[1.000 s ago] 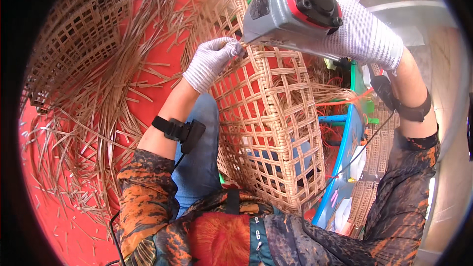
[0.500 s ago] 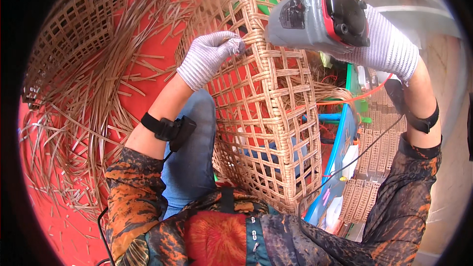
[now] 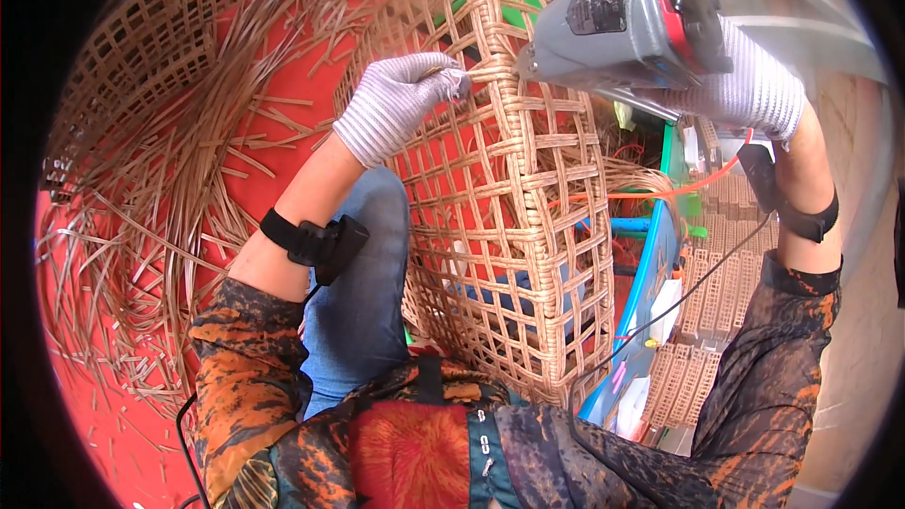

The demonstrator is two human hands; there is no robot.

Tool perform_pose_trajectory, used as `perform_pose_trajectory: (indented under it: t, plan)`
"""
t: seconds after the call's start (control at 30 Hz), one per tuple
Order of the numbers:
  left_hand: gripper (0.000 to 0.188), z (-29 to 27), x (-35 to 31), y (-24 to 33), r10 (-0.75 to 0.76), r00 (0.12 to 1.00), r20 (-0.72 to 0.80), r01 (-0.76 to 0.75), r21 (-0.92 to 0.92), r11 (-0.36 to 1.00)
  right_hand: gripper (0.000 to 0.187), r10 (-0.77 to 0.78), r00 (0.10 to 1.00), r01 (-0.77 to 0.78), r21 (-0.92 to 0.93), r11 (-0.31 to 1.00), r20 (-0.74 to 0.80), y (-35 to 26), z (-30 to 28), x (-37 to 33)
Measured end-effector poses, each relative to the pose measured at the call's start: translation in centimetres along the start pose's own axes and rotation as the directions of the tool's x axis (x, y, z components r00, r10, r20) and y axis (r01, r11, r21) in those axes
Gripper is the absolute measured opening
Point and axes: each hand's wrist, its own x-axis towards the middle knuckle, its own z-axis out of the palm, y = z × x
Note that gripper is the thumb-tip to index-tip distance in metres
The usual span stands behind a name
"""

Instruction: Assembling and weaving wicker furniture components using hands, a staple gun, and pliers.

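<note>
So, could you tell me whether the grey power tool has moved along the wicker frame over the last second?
Yes: the power tool has pulled right, away from the left hand.

Tan lattice basket (image 3: 528, 226), grey/red tool (image 3: 632, 24)

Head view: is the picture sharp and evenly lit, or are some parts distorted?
Head view: bright daylight, mostly sharp; the woven basket frame bows from fisheye distortion; the grey tool in the right hand looms oversized; the rim is black.
</note>
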Motion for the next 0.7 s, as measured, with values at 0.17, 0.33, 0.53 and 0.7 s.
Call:
perform_pose_trajectory:
  t: [0.17,0.33,0.53,0.7]
  plan:
    - [0.029,0.1,0.1,0.0,0.011,1.0,0.013,-0.011,0.014,1.0,0.05,0.051,0.999,-0.051,0.02,0.998,0.004,-0.2,-0.2,0.2]
    - [0.027,-0.2,0.1,-0.1,0.057,0.998,0.009,-0.057,0.07,0.996,0.052,0.095,0.995,-0.096,0.012,0.995,0.019,-0.4,-0.5,-0.1]
    - [0.026,0.0,0.1,-0.6,0.042,0.999,0.013,-0.042,-0.013,0.999,0.054,0.138,0.99,-0.138,-0.008,0.99,0.038,-0.7,-0.6,-0.8]
    - [0.027,-0.1,0.1,-1.4,0.033,0.999,-0.014,-0.034,-0.039,0.999,0.049,0.135,0.991,-0.135,-0.015,0.991,0.006,-0.9,-0.2,-0.9]
